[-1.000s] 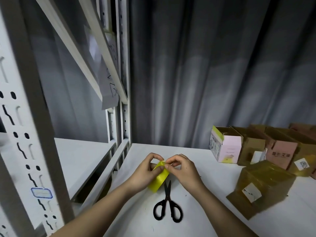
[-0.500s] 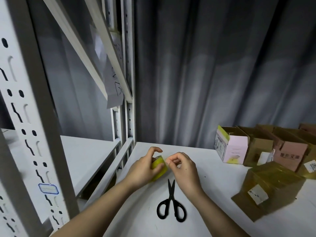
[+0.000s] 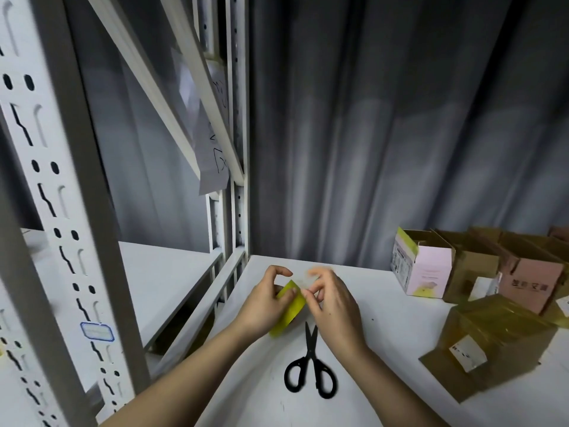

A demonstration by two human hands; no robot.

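Two hands on yellow tape roll [image 3: 289,309], left hand [image 3: 261,306] gripping it edge-up, right hand [image 3: 335,306] fingers [image 3: 318,286] pinching its band

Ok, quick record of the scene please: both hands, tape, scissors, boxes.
left hand: grips yellow tape roll
right hand: curled fingers at the roll's upper edge; blurred, pinch unclear
scissors: closed, flat on table, blades toward the roll
pink box: open, far right
taped box: near right, labelled
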